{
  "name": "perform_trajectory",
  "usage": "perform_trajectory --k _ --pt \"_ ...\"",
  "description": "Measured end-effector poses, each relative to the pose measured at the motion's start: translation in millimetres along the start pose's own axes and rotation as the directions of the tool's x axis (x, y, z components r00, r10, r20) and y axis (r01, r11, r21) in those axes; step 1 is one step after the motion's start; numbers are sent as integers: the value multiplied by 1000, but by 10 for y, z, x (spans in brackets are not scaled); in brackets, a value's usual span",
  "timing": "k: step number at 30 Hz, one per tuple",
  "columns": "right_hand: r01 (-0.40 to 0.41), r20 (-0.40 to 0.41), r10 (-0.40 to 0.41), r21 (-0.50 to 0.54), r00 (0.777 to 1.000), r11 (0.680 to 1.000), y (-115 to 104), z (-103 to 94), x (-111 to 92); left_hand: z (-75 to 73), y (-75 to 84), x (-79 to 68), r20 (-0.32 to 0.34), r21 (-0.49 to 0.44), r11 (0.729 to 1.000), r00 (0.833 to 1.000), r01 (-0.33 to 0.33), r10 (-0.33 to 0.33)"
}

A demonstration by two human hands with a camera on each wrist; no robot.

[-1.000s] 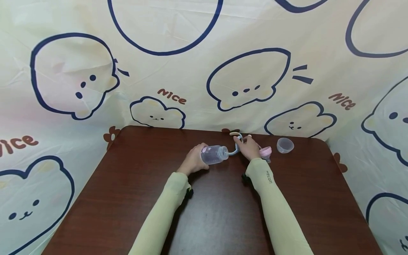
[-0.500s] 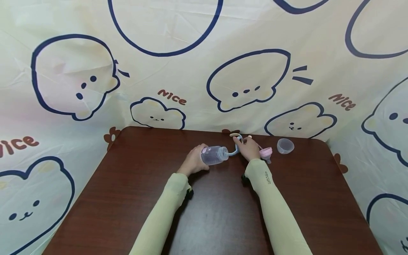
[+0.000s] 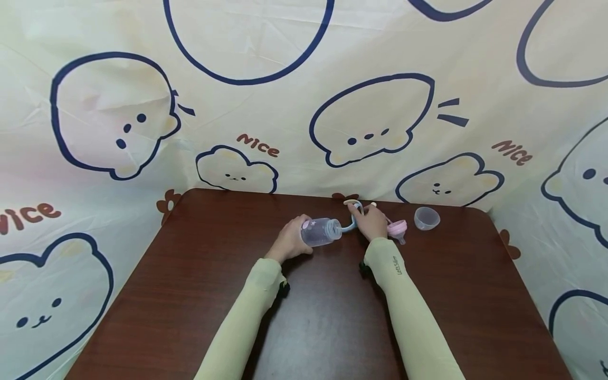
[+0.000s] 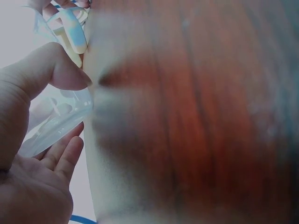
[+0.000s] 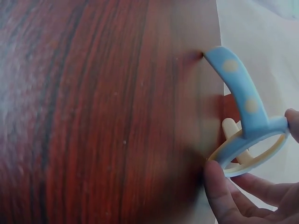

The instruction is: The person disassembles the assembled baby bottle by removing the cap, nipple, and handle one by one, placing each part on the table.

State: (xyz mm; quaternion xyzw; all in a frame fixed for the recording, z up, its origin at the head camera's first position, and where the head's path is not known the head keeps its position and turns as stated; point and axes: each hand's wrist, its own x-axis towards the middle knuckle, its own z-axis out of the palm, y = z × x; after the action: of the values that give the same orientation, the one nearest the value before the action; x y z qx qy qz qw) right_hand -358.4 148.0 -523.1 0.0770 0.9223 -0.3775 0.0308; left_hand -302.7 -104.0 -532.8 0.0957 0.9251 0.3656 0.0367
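My left hand (image 3: 291, 240) grips a clear plastic baby bottle (image 3: 317, 232) with no top on it. The bottle is tipped on its side, its threaded mouth facing right. In the left wrist view, thumb and fingers curl around the bottle's base end (image 4: 58, 121). Just right of the mouth, my right hand (image 3: 372, 224) pinches a light-blue bottle handle (image 5: 252, 107) by its ring. This handle has cream dots and cream parts, and one blue arm points toward the bottle mouth. Beside the right wrist lies a pink collar with a clear teat (image 3: 397, 228).
A clear, cup-shaped cap (image 3: 427, 218) stands on the dark brown table (image 3: 313, 327), right of the pink collar. The table's far edge runs close behind the hands. A pale cloth backdrop (image 3: 285, 111) with cartoon drawings surrounds the table.
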Motion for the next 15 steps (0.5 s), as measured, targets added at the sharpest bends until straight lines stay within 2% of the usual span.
perform_trajectory --k 5,15 --pt "4 -11 -4 -3 1000 1000 19 5 14 7 14 -2 5 -5 1000 1000 5 -5" --pt "84 -79 -88 -54 993 995 -38 -2 -73 -3 19 -4 15 -13 1000 1000 20 -20"
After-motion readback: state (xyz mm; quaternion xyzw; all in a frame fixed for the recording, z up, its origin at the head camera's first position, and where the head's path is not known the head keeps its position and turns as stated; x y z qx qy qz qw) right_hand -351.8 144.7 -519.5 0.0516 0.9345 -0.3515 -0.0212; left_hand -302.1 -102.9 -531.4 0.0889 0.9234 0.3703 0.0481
